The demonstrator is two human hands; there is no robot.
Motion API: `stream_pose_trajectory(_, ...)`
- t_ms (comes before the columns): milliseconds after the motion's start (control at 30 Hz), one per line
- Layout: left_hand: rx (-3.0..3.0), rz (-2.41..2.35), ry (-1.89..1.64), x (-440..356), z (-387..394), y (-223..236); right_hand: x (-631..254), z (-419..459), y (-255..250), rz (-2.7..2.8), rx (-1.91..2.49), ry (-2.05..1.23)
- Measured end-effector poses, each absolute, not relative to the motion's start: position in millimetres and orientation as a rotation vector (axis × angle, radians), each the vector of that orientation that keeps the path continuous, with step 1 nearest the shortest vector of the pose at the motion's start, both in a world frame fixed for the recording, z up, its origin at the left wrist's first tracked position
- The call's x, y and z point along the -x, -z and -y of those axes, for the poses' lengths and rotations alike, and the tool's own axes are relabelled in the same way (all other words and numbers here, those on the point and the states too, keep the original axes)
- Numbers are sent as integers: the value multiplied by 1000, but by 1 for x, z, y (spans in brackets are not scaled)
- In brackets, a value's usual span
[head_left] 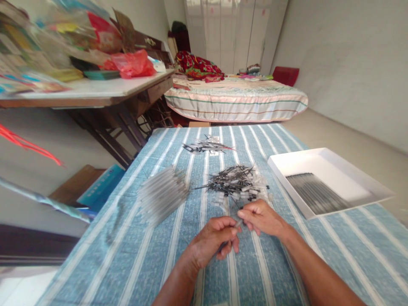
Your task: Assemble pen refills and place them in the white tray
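One white box (344, 173) holds side-by-side dark rods (315, 192), right of the hands (260, 217).

Bare forearms (314, 261), bare left hand (213, 240), bare right hand (260, 216)

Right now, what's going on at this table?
A person works bare-handed over a striped cloth. The left hand and right hand meet fingertip to fingertip on a slender piece, too small to identify. Just beyond them lies a loose pile of dark and clear small parts. Pale rods lie side by side to the left; to the right, a white box holds a row of dark rods.
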State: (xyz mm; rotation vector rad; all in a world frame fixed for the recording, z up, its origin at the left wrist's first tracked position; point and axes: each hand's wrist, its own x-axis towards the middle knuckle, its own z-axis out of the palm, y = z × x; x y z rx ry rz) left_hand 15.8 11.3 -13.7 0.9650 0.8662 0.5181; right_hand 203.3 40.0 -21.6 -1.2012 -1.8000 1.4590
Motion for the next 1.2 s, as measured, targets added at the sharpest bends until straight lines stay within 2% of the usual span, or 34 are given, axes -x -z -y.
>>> stream_pose_trajectory(133,-949,-864,-525,-16,-12,15,-205,-41,22,1725,1123,-1529)
stream_pose_trajectory(600,-955,-854,-527,-17,-11,15,-206,-40,22,1773,1219,-1466)
stream_pose_trajectory(1033,-951,-868,-533,-18,-11,16,-207,-41,21,1690,1152,-1588)
stream_pose_trajectory(1200,-942,-872,-536,-18,-11,17,-208,-41,22,1727,1204,-1520)
